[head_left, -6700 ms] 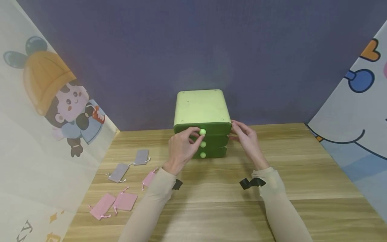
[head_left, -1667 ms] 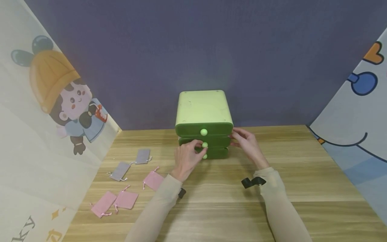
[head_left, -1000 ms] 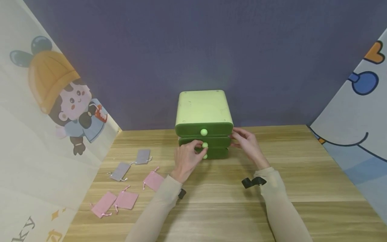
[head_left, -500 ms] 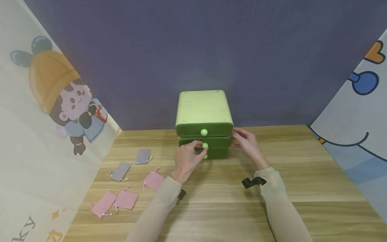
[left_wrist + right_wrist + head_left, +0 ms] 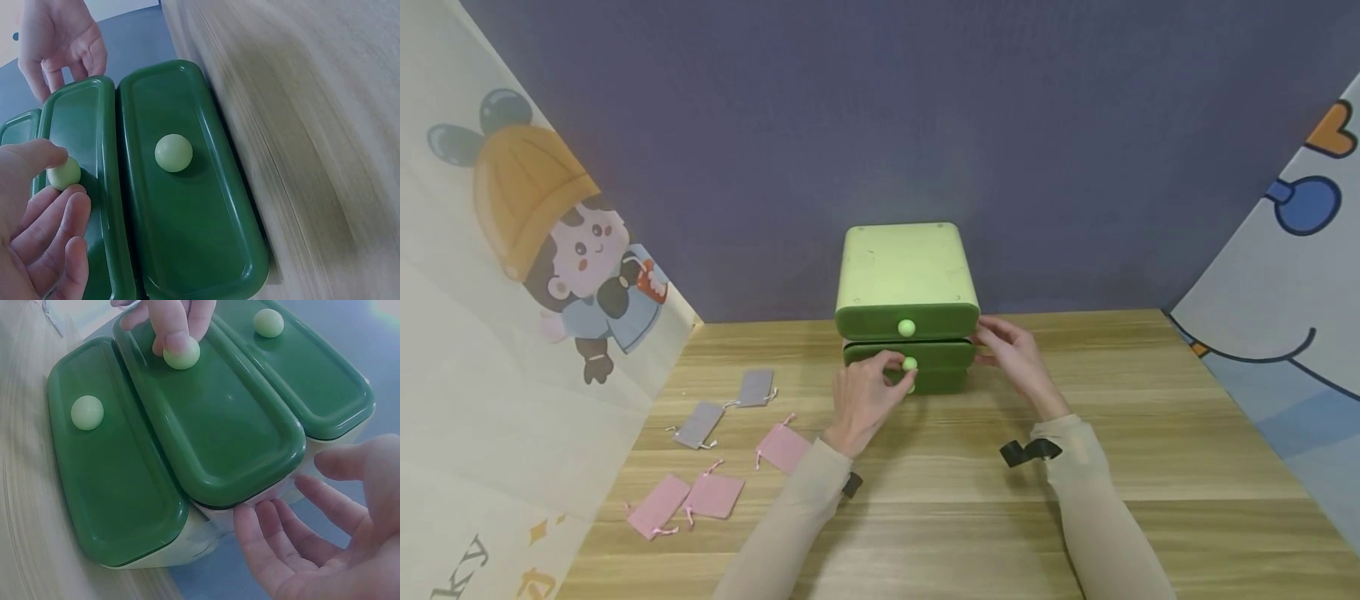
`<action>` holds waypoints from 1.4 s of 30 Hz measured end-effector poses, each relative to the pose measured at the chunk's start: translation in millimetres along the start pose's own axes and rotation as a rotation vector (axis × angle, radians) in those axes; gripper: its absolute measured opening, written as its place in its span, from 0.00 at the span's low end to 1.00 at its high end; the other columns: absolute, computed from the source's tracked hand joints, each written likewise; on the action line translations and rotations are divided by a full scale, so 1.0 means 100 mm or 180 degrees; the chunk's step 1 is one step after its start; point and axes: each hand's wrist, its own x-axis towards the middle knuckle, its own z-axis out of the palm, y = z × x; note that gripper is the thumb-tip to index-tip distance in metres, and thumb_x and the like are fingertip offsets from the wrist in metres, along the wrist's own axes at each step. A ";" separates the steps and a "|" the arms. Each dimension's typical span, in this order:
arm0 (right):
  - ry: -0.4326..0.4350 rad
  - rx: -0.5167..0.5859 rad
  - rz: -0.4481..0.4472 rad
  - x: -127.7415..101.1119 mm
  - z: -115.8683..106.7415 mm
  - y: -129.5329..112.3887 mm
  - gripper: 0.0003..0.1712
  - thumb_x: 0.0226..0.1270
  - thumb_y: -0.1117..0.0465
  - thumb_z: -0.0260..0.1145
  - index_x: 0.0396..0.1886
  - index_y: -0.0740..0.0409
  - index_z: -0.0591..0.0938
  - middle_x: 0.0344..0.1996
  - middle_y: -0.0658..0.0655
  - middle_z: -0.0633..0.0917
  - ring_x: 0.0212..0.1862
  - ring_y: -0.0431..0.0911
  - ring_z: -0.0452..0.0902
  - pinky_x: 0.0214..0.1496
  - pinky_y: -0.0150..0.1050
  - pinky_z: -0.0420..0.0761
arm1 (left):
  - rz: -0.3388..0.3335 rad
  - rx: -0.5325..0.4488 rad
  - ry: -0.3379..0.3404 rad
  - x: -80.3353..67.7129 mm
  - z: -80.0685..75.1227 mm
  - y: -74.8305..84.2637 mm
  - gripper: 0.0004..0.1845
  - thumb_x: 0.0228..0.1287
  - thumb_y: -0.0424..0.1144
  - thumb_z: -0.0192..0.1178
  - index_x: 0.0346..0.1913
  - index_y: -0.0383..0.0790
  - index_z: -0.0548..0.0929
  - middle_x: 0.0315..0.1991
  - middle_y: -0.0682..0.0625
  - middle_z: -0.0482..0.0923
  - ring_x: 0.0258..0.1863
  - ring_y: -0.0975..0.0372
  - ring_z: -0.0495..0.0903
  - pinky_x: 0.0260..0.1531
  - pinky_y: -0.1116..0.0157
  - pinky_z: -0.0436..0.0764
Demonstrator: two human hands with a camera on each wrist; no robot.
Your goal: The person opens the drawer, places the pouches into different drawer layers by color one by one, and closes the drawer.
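A small light-green cabinet (image 5: 904, 265) with three dark-green drawer fronts stands against the back wall. My left hand (image 5: 867, 400) pinches the round pale knob (image 5: 182, 354) of the middle drawer (image 5: 222, 419) between thumb and fingers. That drawer front stands out slightly past the top drawer (image 5: 315, 369) and bottom drawer (image 5: 119, 462), as the right wrist view shows. Beside the cabinet's right side is my right hand (image 5: 1015, 360), its fingertips (image 5: 249, 519) right at the wall near the middle drawer, holding nothing. In the left wrist view, the bottom drawer's knob (image 5: 174, 152) is free of the fingers.
To the left on the wooden table (image 5: 970, 533) lie two grey drawstring pouches (image 5: 755, 388) and several pink drawstring pouches (image 5: 713, 497). One pink pouch (image 5: 781, 448) lies right beside my left sleeve. A dark blue wall (image 5: 910, 125) rises behind the cabinet.
My left hand has gone from the top knob down to the middle knob. The middle drawer has come slightly forward in the last second. My right hand stays at the cabinet's side.
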 end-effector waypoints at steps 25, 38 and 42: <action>-0.0005 -0.0076 -0.0026 0.00 0.00 -0.03 0.28 0.85 0.55 0.59 0.76 0.63 0.73 0.50 0.46 0.84 0.57 0.41 0.80 0.62 0.41 0.87 | -0.0017 -0.0125 0.0068 -0.05 0.01 0.03 0.11 0.63 0.46 0.76 0.44 0.46 0.92 0.35 0.54 0.94 0.20 0.69 0.86 0.18 0.76 0.69; 0.0000 -0.0087 -0.0015 0.02 0.00 0.00 0.28 0.85 0.57 0.58 0.77 0.64 0.73 0.53 0.53 0.84 0.57 0.43 0.80 0.57 0.35 0.88 | -0.0093 -0.0167 0.0038 -0.10 0.01 0.03 0.12 0.64 0.48 0.76 0.44 0.46 0.92 0.36 0.55 0.94 0.20 0.69 0.87 0.19 0.75 0.70; 0.0018 -0.0108 -0.0030 0.01 0.00 0.00 0.27 0.85 0.57 0.58 0.76 0.64 0.73 0.57 0.62 0.84 0.60 0.48 0.80 0.55 0.31 0.87 | -0.0126 -0.0155 0.0024 -0.11 0.00 0.04 0.12 0.64 0.48 0.75 0.44 0.46 0.92 0.36 0.55 0.94 0.20 0.69 0.86 0.19 0.74 0.70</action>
